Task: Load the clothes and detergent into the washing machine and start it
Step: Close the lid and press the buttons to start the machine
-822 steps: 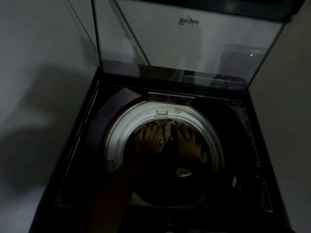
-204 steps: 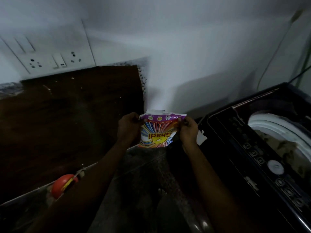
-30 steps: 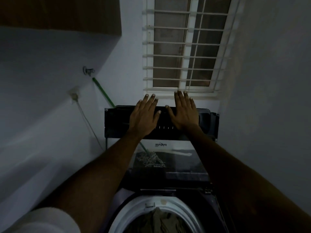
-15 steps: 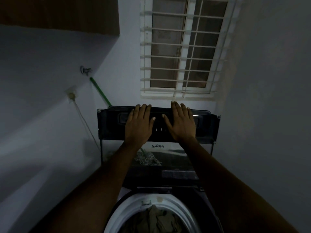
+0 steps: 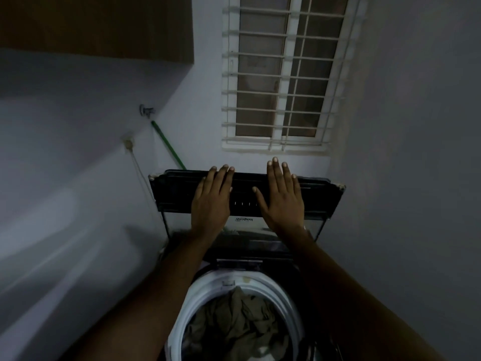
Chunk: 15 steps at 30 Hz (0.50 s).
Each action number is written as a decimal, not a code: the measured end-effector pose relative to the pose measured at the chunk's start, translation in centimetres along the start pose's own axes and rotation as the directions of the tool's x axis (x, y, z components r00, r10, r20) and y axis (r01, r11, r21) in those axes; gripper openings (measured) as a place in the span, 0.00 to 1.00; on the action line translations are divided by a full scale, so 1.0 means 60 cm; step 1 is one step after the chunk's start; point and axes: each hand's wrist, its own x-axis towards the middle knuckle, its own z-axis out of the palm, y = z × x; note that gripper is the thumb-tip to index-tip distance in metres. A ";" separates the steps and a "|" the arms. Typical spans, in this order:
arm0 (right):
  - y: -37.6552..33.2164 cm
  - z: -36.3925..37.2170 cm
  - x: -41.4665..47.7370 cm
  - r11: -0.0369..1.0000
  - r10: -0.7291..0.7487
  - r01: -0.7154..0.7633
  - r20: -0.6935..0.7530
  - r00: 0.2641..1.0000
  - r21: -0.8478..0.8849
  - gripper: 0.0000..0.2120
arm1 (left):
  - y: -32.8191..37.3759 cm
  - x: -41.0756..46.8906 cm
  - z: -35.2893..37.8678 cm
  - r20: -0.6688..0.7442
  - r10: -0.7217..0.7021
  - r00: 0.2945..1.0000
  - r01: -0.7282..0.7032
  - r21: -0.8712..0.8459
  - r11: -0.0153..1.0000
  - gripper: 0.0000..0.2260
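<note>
The top-loading washing machine stands below me with its white drum rim in view and olive-brown clothes piled inside. Its dark glass lid is raised and tilted. My left hand lies flat on the lid's upper dark band, fingers straight and reaching its top edge. My right hand lies flat beside it, fingers spread and tips over the top edge. No detergent packet is in view.
A barred white window sits in the wall behind the machine. A green hose runs down from a wall tap at the left. A wooden cabinet hangs at the upper left. Plain walls close in on both sides.
The lid has tipped toward me under both flat hands, and my right fingertips now reach past its top edge. More of the drum and clothes shows at the bottom.
</note>
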 end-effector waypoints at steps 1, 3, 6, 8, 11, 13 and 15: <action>-0.003 -0.009 -0.016 1.000 0.000 0.000 0.005 1.000 0.005 0.33 | 0.006 -0.014 -0.010 -0.007 -0.011 1.000 0.011 -0.004 1.000 0.20; -0.012 -0.026 -0.050 1.000 0.004 -0.004 0.014 1.000 0.013 0.32 | 0.020 -0.043 -0.032 -0.028 -0.036 0.999 0.036 -0.013 0.999 0.19; -0.023 -0.050 -0.105 1.000 0.007 -0.007 0.012 1.000 0.025 0.31 | 0.035 -0.090 -0.067 -0.020 -0.041 0.999 0.041 0.000 0.999 0.18; -0.029 -0.064 -0.143 1.000 0.004 -0.004 0.000 1.000 0.021 0.30 | 0.043 -0.118 -0.093 0.004 -0.035 0.999 0.034 0.031 0.999 0.18; -0.036 -0.084 -0.194 1.000 -0.009 0.009 0.011 1.000 0.020 0.28 | 0.059 -0.158 -0.129 0.040 -0.039 0.998 0.036 0.071 0.997 0.17; -0.040 -0.098 -0.229 1.000 -0.014 0.013 0.031 0.999 0.026 0.28 | 0.062 -0.183 -0.144 0.067 0.001 0.998 -0.008 0.103 0.995 0.17; -0.044 -0.112 -0.259 0.999 -0.026 0.025 0.038 0.999 0.030 0.27 | 0.056 -0.201 -0.153 0.081 0.089 0.993 -0.097 0.099 0.990 0.17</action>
